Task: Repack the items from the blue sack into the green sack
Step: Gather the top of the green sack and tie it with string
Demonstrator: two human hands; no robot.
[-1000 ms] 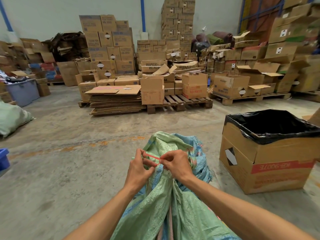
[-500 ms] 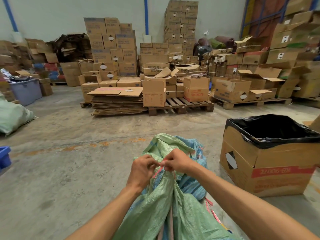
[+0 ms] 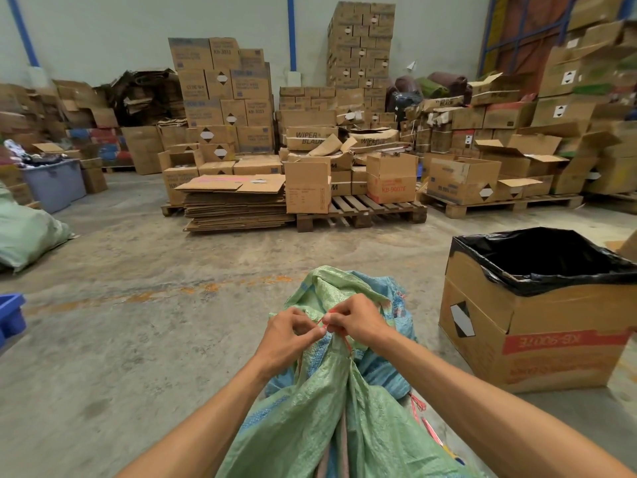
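Since a second ago we've pulled the red string [image 3: 336, 334] in tight; judging by that, the green sack [image 3: 331, 401] is being tied off. Left hand [image 3: 287, 334] and right hand [image 3: 356, 320] both pinch the string at the neck, near centre; blue sack [image 3: 386, 367] bunched just right, behind
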